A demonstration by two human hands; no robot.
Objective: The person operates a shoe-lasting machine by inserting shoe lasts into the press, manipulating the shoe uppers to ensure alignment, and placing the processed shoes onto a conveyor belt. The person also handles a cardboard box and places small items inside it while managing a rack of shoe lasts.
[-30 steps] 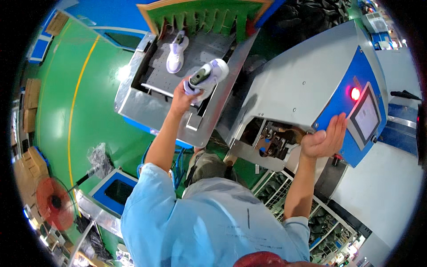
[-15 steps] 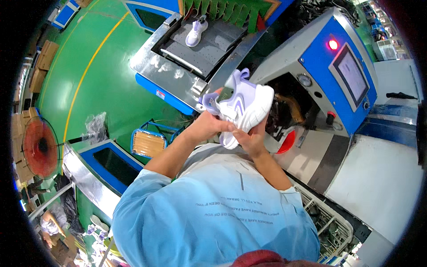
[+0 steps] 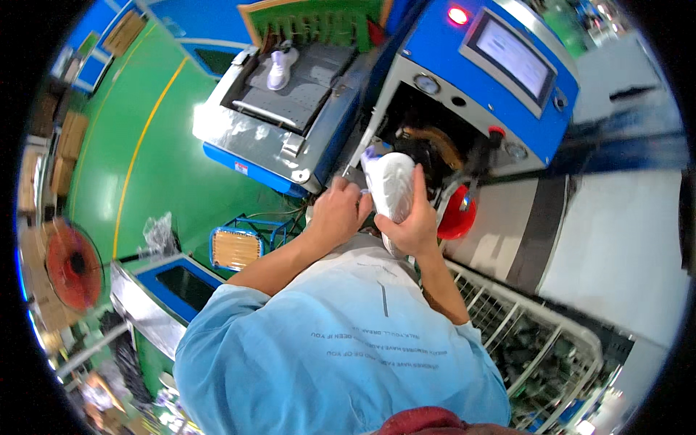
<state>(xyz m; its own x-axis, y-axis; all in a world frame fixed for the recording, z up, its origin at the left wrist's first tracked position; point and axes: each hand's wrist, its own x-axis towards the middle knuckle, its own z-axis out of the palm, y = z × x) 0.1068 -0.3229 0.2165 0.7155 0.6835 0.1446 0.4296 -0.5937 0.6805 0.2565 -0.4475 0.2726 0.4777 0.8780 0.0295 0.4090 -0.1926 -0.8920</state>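
Observation:
My right hand (image 3: 416, 228) grips a white and lavender sneaker (image 3: 394, 185), thumb on one side and fingers on the other. The shoe is turned so that its white sole faces up toward me. Just left of it, my left hand (image 3: 338, 213) is closed, with its fingers curled beside the shoe's lavender edge. What those fingers hold, if anything, is hidden. Both hands are in front of my light-blue shirt, close to the open cavity of a blue and grey machine (image 3: 428, 51). Another white and lavender sneaker (image 3: 278, 71) rests on a dark conveyor bed (image 3: 308, 80).
The machine carries a screen (image 3: 511, 54), a gauge (image 3: 427, 83) and a lit red lamp (image 3: 457, 15). A red bowl-like container (image 3: 457, 214) is right of my right hand. A wire basket (image 3: 518, 310) stands at lower right, a stool (image 3: 237, 249) and a fan (image 3: 74, 264) at left.
The sneaker has turned from side-on to sole up. My left hand has let go of the shoe's front and moved left. The view has swung toward the machine at right.

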